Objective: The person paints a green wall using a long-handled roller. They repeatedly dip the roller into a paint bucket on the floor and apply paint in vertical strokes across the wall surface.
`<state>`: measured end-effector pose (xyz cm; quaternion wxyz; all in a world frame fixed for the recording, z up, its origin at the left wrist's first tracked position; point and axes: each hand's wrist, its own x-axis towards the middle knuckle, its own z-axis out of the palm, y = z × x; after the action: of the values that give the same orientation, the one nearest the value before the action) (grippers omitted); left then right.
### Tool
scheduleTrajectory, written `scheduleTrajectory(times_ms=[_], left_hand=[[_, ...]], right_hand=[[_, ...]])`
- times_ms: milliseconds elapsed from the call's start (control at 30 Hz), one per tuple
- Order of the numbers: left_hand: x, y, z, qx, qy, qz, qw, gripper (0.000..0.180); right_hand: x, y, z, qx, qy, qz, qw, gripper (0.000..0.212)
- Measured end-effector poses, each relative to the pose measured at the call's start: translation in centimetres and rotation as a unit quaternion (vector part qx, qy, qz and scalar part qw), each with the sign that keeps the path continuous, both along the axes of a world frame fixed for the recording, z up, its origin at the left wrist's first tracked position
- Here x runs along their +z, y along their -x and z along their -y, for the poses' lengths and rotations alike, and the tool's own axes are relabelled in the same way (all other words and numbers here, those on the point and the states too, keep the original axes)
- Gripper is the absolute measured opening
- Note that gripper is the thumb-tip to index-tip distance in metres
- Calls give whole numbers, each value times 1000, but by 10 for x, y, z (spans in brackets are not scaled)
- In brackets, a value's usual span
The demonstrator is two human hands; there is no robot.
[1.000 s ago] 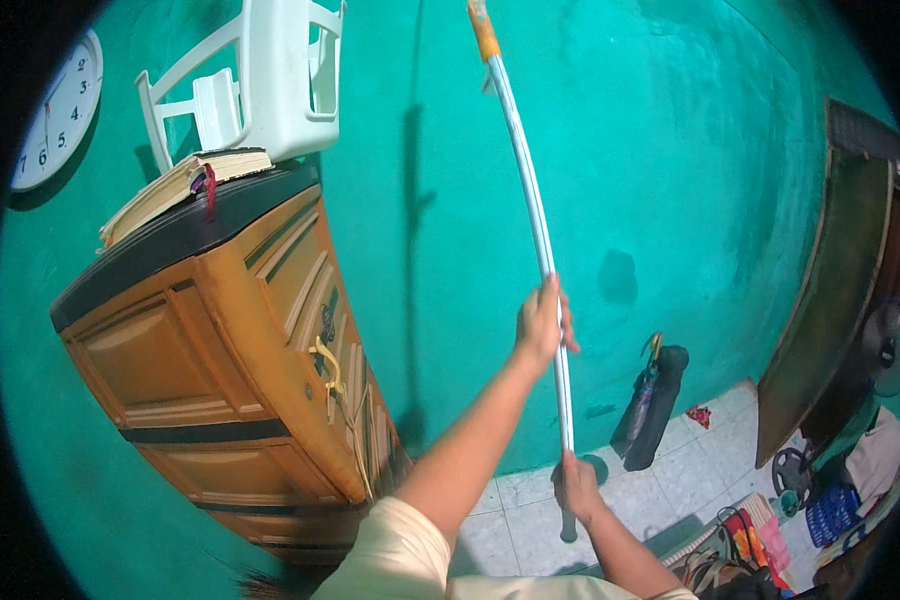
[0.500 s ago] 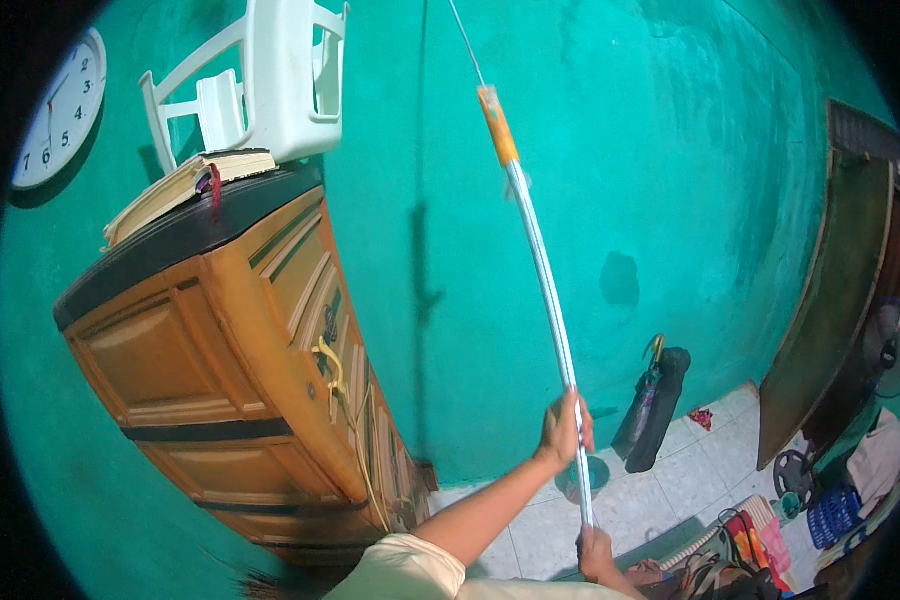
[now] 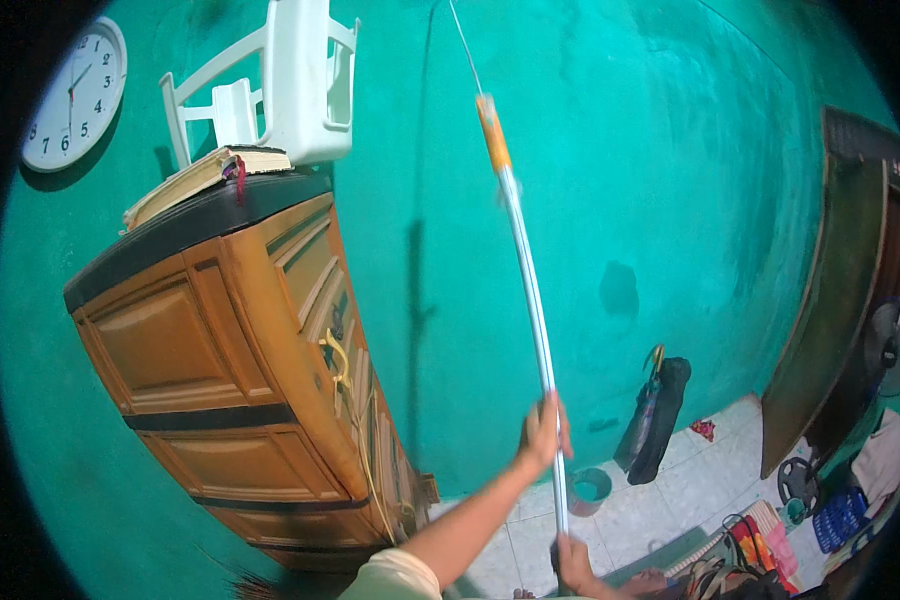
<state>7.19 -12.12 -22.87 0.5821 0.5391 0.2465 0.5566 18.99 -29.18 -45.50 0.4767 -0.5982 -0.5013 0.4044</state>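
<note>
A long whitish pole (image 3: 535,300) rises slantwise in front of the green wall, leaning a little left at its top. It has an orange sleeve (image 3: 493,135) near the upper part, and a thin rod runs on from there out of the top of the view. My left hand (image 3: 545,430) wraps round the pole at about its lower third. Farther down, my right hand (image 3: 572,563) grips it close to its lower end. What the thin rod carries at its far end is out of view.
At left stands a wooden cabinet (image 3: 185,345) with a thick book (image 3: 205,185) and an upturned white plastic chair (image 3: 300,90) on top. A wall clock (image 3: 75,95) hangs beyond. A bucket (image 3: 590,488), an umbrella (image 3: 645,410), a dark long bag (image 3: 662,425) and a blue basket (image 3: 838,520) stand near the wall and door (image 3: 830,320).
Both hands and the pole's lower part have shifted left and slightly down in view. The bucket now shows more fully beside the pole. My grip is the same.
</note>
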Motion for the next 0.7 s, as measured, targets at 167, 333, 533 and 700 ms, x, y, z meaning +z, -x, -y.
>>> scheduleTrajectory(times_ms=[167,333,533,700], left_hand=[[151,21,-79,-15,-36,88,995,44],[249,35,-88,87,-180,56,978,39],[229,27,-63,135,-237,-72,959,65],[143,12,-39,142,-201,-97,964,70]], right_hand=[[153,39,-81,2,-152,-31,988,24],[282,64,-117,-6,-306,-24,952,47],[303,52,-133,-6,-367,42,929,58],[227,32,-99,-1,-291,76,954,58]])
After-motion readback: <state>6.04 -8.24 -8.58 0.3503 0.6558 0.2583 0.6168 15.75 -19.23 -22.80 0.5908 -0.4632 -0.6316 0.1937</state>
